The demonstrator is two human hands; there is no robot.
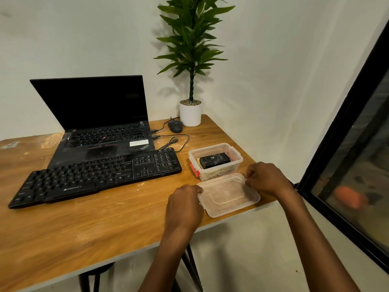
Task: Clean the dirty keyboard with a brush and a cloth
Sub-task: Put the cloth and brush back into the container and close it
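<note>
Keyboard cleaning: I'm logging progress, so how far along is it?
Barely started. Done: the lid is off the plastic container and lies on the table in front of it. In hand: the left hand and right hand both grip that lid's edges. Left: no cleaning tool is out on the table, and the keyboard looks dusty and untouched.

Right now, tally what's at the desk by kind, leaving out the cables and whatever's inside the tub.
Computer gear: 3 (laptop, keyboard, mouse)
Clear plastic pieces: 2 (tub, lid)
Plants: 1 (potted plant)
Total: 6
</note>
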